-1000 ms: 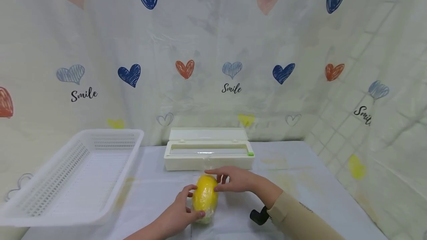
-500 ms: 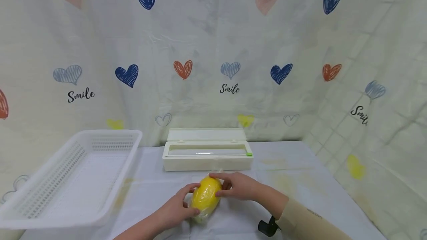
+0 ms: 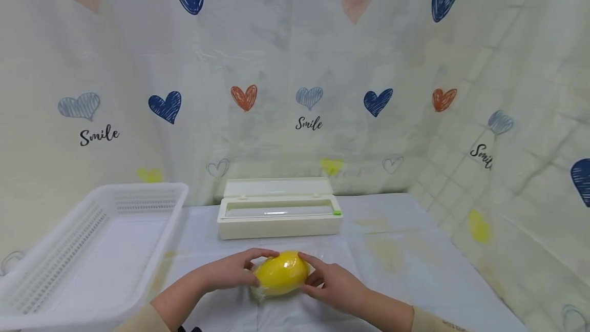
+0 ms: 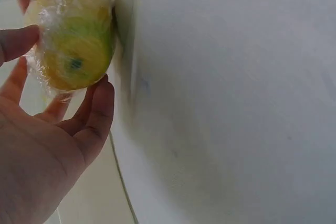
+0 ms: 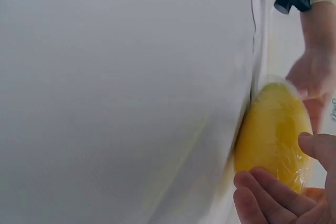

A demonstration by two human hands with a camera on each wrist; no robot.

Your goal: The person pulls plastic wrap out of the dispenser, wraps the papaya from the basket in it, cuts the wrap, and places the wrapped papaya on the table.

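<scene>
A yellow oval melon [image 3: 282, 273], wrapped in clear cling film, lies crosswise at the front middle of the table. My left hand [image 3: 230, 270] holds its left end between thumb and fingers. At the other end, my right hand [image 3: 336, 286] grips it the same way. In the left wrist view the melon [image 4: 76, 43] shows a greenish end with a small dark spot, and crinkled film bunches there beside the left hand [image 4: 47, 135]. The right wrist view has the melon [image 5: 275, 135] under smoother film, with the right hand [image 5: 286, 200] at its near end.
Behind the melon stands a white cling film dispenser [image 3: 280, 228] with its lid up and a green slider [image 3: 337, 212] at the right. A white perforated plastic basket [image 3: 170, 240] is on the left. The white-covered table [image 3: 392, 291] meets a heart-printed curtain [image 3: 272, 40] at the back.
The melon has turned from lengthwise to crosswise between both hands. The left hand has moved round to its left end, the right hand to its right end.
</scene>
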